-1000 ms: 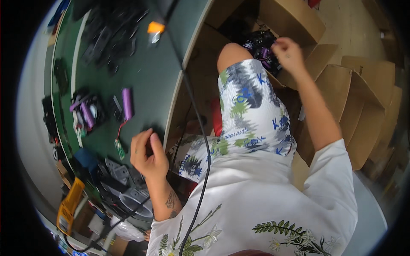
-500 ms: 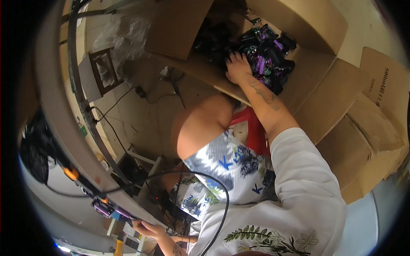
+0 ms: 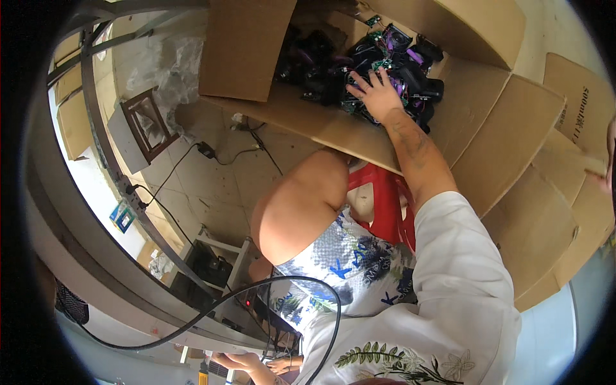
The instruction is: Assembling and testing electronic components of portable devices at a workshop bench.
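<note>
My right hand [image 3: 378, 96] reaches into a large cardboard box [image 3: 359, 144], its fingers spread over a pile of small electronic assemblies [image 3: 410, 77]. These have black housings, green circuit boards, thin wires and purple cylindrical cells. The fingertips rest at the top of the pile, and none of the pieces looks gripped. At the lower left, beside the pale bench edge, my left hand [image 3: 234, 360] has its fingers stretched out, with nothing visible in them. Close beside it lies another hand [image 3: 282, 364], whose owner I cannot make out.
A red plastic stool [image 3: 385, 205] stands below the box. A black cable [image 3: 256, 282] loops across in front of me. Cardboard flaps [image 3: 513, 154] spread out on the right, with part of another person's hand [image 3: 609, 160] at the edge. A power adapter [image 3: 205, 150] lies on the floor.
My right hand has shifted right over the pile and its fingers have spread. The purple and black piece at my left fingertips is no longer visible. The view has turned, and a hand appears at right.
</note>
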`<state>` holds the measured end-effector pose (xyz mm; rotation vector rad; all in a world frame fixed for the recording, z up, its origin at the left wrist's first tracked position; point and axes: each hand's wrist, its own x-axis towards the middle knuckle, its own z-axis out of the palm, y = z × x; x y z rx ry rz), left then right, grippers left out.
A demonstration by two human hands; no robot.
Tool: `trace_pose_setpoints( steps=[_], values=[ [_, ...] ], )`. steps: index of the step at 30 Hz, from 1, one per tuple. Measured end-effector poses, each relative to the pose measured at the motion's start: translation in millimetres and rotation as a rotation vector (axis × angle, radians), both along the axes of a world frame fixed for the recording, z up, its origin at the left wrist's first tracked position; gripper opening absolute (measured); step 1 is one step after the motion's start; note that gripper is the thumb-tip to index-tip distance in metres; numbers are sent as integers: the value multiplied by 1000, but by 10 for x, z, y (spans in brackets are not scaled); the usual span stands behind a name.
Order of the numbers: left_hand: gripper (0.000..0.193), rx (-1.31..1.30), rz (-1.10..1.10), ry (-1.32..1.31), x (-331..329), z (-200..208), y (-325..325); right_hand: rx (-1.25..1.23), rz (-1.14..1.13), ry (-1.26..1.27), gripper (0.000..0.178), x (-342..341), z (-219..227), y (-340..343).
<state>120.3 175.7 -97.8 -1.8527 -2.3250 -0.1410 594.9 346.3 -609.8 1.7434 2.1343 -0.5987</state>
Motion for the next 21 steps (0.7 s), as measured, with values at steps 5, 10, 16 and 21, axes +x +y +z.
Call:
trace_pose_setpoints(
  steps=[5, 10, 16, 21],
  values=[
    [42, 63, -66, -48, 156, -153, 96, 2, -105, -45, 52, 265, 45, -27],
    [35, 63, -106, -159, -46, -55, 163, 91, -398, 63, 37, -102, 302, 33],
    [35, 39, -179, -165, -273, -106, 277, -22, -1045, 644, 38, -509, 1029, -320],
    [38, 32, -243, -203, -336, -330, 626, 86, -971, 694, 41, -459, 1253, -939]
  ],
)
